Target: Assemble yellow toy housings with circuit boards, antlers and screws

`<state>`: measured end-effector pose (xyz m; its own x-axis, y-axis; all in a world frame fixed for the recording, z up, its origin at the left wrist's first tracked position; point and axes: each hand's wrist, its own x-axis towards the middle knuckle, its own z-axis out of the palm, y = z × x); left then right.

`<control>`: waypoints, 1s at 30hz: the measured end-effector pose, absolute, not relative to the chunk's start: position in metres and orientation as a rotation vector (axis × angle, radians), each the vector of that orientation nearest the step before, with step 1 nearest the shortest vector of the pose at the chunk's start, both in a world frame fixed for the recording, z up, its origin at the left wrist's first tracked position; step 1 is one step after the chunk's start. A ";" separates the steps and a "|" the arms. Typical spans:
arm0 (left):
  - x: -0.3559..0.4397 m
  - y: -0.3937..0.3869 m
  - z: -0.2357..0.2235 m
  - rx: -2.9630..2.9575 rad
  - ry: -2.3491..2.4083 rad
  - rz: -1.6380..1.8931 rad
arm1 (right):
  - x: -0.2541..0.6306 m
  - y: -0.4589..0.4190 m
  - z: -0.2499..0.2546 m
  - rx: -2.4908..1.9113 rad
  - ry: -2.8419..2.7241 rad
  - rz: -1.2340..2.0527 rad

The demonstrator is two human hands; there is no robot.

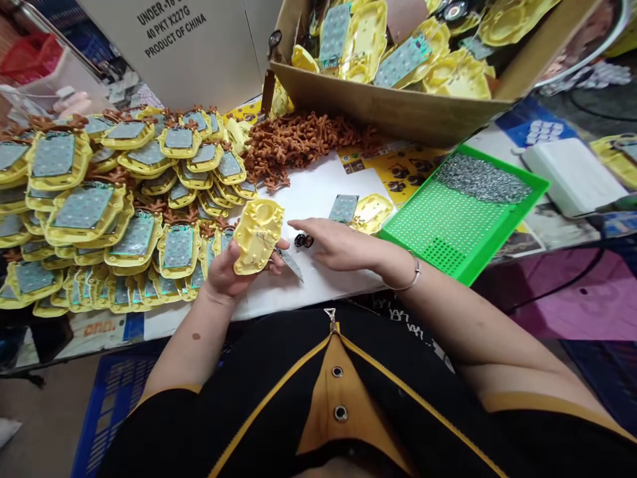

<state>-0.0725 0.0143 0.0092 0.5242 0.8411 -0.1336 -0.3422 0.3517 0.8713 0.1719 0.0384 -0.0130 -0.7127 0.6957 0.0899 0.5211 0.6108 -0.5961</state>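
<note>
My left hand [226, 271] is closed around a yellow plastic toy shell [255, 249], its hollow inner side facing up with thin wires in it. A grey circuit board [292, 264] hangs beside the shell, tilted, near my left fingertips. My right hand [336, 244] is just to the right of the shell, fingers stretched out towards it and apart from it. Small round black speakers [303, 240] show under the right fingers; whether the hand touches them is hidden. Behind the right hand lie another yellow shell [373, 212] and its grey board [343, 208].
Stacked yellow shells with boards [82, 206] fill the left side. A heap of brown plastic pieces [303, 143] lies behind. A cardboard box [398, 109] of shells stands at the back. At right, a green perforated tray [423, 229] holds small screws [480, 179], near a white box [572, 174].
</note>
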 end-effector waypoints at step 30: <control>-0.075 -0.009 0.033 0.961 0.690 1.048 | 0.125 0.018 -0.042 -0.832 -1.587 1.366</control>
<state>-0.0753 -0.0086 0.0332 0.3639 0.9310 -0.0298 -0.3949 0.1832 0.9003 0.1254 0.0180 -0.0423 -0.4081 0.8947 0.1815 -0.0462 0.1784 -0.9829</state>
